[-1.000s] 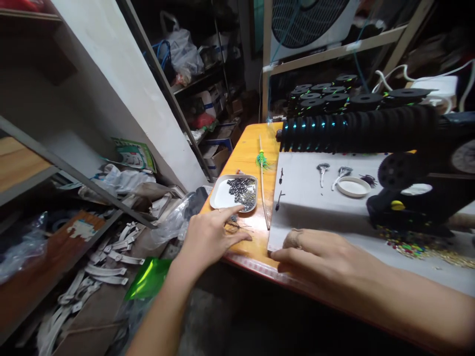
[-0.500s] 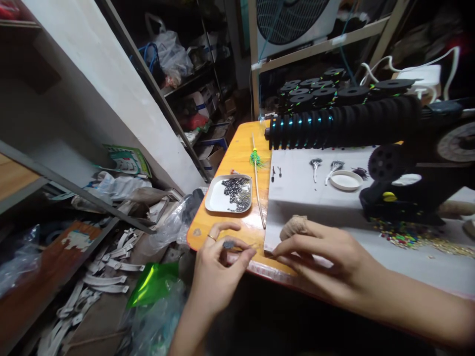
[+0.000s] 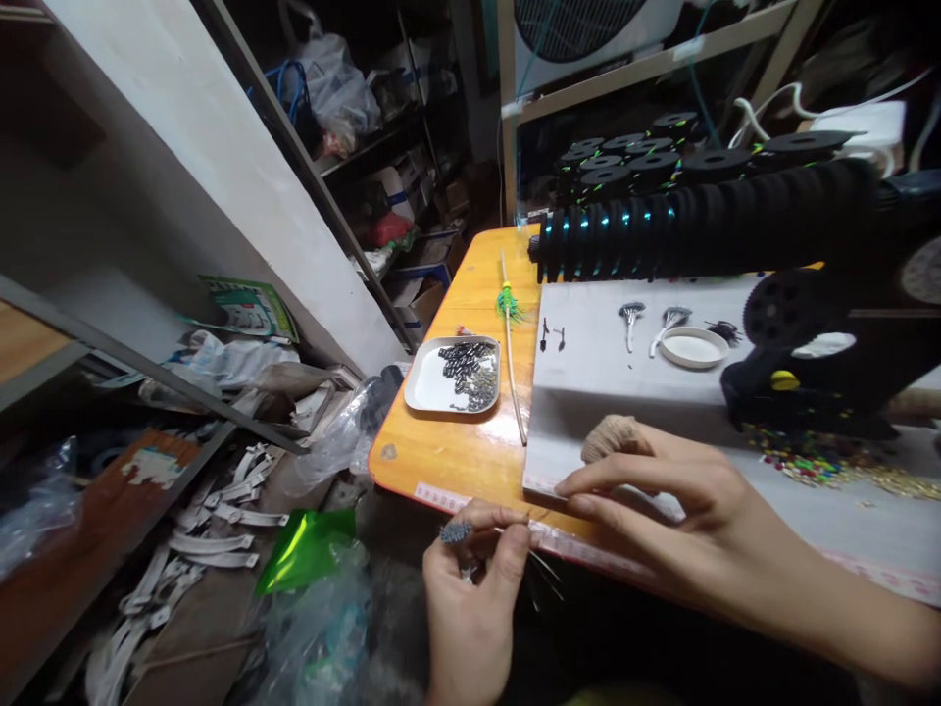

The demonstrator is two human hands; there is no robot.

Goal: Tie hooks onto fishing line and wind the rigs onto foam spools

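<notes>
My left hand (image 3: 477, 579), below the table's front edge, is closed around a small grey-headed bundle (image 3: 456, 531). Several thin stiff strands (image 3: 544, 579) poke out past its thumb. Between the two hands a fine dark strand (image 3: 541, 517) shows at the left fingertips. My right hand (image 3: 662, 500) hovers over the front corner of the white work surface, thumb and forefinger nearly together; whatever they pinch is too small to make out. A tan wrap (image 3: 612, 438) covers one of its fingers. Two similar grey-headed tufts, a left one (image 3: 630, 319) and a right one (image 3: 668, 322), lie farther back.
A white tray (image 3: 426, 397) of small dark and brassy metal pieces is on the orange table (image 3: 470, 461). Beside it lies a thin stick (image 3: 515, 392) with a green tuft. A black roller machine (image 3: 698, 230), a round white lid (image 3: 695, 348) and loose colored beads (image 3: 801, 461) are at right.
My left hand has moved down and right, its forefinger now curled in against the thumb, and the strands have come into sight. My right hand has shifted slightly right.
</notes>
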